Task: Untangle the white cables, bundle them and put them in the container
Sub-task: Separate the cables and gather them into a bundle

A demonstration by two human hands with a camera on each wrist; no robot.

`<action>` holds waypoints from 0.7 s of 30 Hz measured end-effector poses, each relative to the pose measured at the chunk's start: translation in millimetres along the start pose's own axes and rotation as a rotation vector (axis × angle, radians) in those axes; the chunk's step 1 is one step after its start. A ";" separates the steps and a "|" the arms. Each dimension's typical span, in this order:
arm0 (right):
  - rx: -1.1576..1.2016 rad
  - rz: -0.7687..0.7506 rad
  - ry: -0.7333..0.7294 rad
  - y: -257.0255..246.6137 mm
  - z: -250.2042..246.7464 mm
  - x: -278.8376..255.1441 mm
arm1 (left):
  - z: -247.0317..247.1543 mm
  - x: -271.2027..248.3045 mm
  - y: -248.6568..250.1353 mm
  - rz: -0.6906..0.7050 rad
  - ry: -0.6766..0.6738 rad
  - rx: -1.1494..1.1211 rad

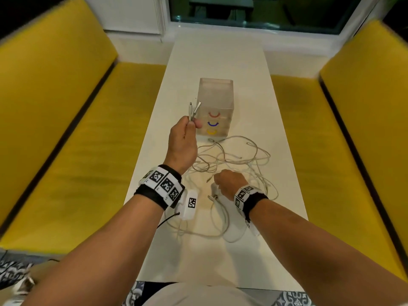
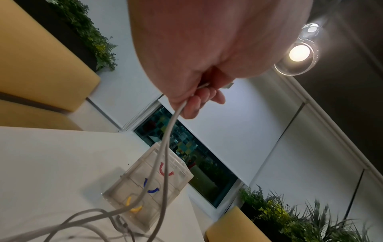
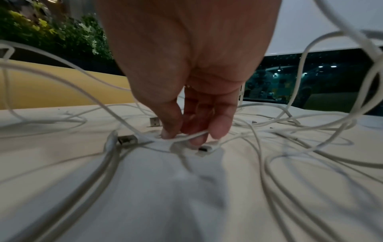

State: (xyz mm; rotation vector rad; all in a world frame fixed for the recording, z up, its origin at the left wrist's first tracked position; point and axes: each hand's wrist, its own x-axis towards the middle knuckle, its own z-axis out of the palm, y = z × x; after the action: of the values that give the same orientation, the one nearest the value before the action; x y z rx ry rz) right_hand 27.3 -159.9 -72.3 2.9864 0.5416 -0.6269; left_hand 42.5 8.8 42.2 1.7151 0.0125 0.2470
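Note:
Several tangled white cables (image 1: pixel 234 160) sprawl over the white table (image 1: pixel 218 56) in front of a clear plastic container (image 1: pixel 216 107) marked with red, blue and yellow arcs. My left hand (image 1: pixel 183 133) is raised beside the container and grips two cable ends, their plugs (image 1: pixel 194 108) sticking up above the fist. From that hand (image 2: pixel 199 91) two cable strands (image 2: pixel 165 147) hang down toward the container (image 2: pixel 149 188). My right hand (image 1: pixel 229 181) is low on the table, and its fingertips (image 3: pixel 219 132) pinch a thin cable (image 3: pixel 186 139) among USB plugs (image 3: pixel 126 140).
Yellow cushioned benches (image 1: pixel 55 102) run along both sides of the narrow table. A window (image 1: pixel 254 12) sits at the far end. Loose cable loops (image 1: pixel 198 230) lie near the front table edge. Plants (image 2: pixel 311 217) show in the wrist views.

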 end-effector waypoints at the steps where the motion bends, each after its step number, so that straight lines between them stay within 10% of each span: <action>1: -0.024 -0.002 0.009 -0.3 0.2 -1.3 | -0.2 0.1 -1.7 0.002 0.002 0.019; 6: -0.070 0.020 0.173 1.8 4.9 -8.9 | -2.1 0.9 -2.9 -0.050 -0.019 -0.010; 14: 1.287 0.077 0.615 5.2 -61.8 -46.9 | 3.5 -9.3 8.7 -0.170 -0.022 -0.152; 21: 1.459 -0.021 0.737 -17.5 -121.6 -74.9 | 36.6 -31.7 44.6 -0.215 -0.143 -0.278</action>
State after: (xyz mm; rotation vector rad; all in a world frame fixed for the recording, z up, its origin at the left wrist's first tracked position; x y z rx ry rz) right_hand 3.6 -154.5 69.5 4.5974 0.0253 0.4022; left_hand 11.8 -38.8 75.8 1.4373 0.0543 -0.0332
